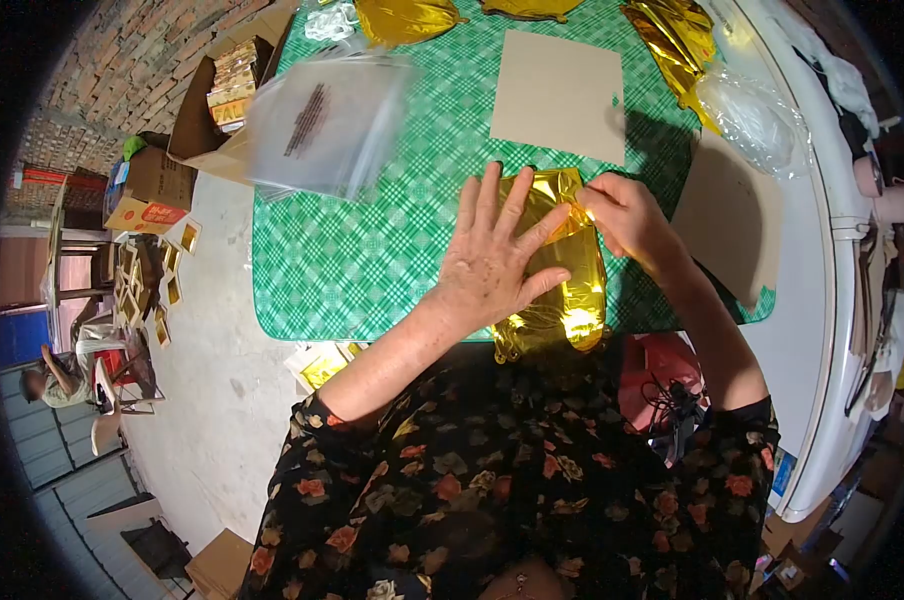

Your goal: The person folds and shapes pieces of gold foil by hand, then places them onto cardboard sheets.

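Note:
A shiny gold foil balloon (584, 285), folded into a flat strip, lies on the green checked tablecloth (352, 265) at the near edge, its lower end reaching toward my body. My left hand (487, 255) rests flat across its left side with the fingers spread. At the strip's upper right, my right hand (627, 215) pinches the foil's edge between thumb and fingers. Just beyond the hands lies a beige cardboard sheet (557, 95).
Clear plastic bags (327, 125) are stacked at the table's left. More gold foil (672, 45) and a crumpled clear bag (757, 120) lie at the far right, above another cardboard sheet (729, 215). An open carton (197, 115) stands left. Another person (62, 380) sits far left.

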